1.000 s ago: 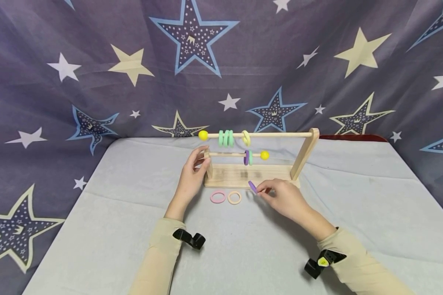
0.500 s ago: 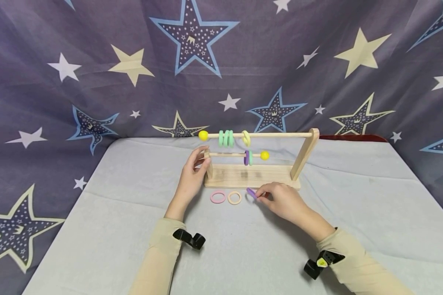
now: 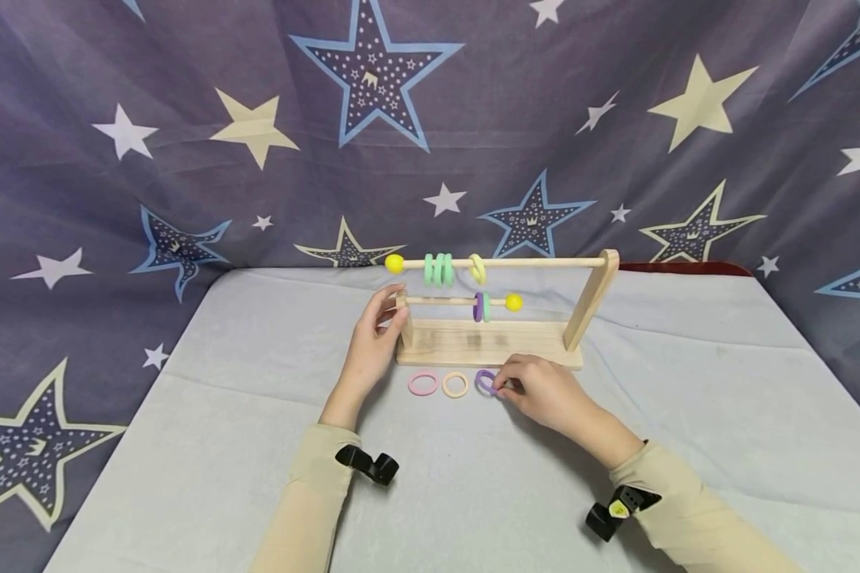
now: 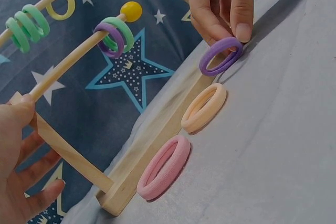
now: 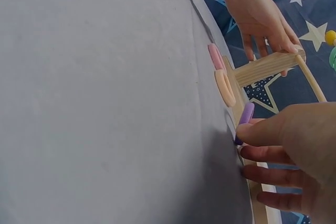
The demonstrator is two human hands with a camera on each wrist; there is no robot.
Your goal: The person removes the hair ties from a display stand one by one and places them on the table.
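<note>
My right hand (image 3: 545, 390) pinches a purple hair tie (image 4: 212, 65) between thumb and fingers, low at the table in front of the wooden rack's base. To its left a peach hair tie (image 3: 455, 384) and a pink hair tie (image 3: 423, 383) lie in a row on the cloth. My left hand (image 3: 376, 334) grips the top of the short left post (image 4: 73, 153) of the rack. On the rack's lower rod (image 3: 437, 301) hang a purple hair tie (image 3: 478, 307) and a green one (image 3: 486, 307) beside the yellow end ball (image 3: 514, 302).
Several green hair ties (image 3: 439, 269) and yellow hair tie loops (image 3: 478, 269) hang on the upper rod (image 3: 545, 262), which ends in a yellow ball (image 3: 395, 263). A tall post (image 3: 592, 298) stands at the rack's right. Behind the table hangs a star-patterned curtain (image 3: 373, 183).
My right hand has lowered the purple hair tie towards the cloth, slightly left, so it now lies flatter beside the peach one. My left hand has stayed on the post.
</note>
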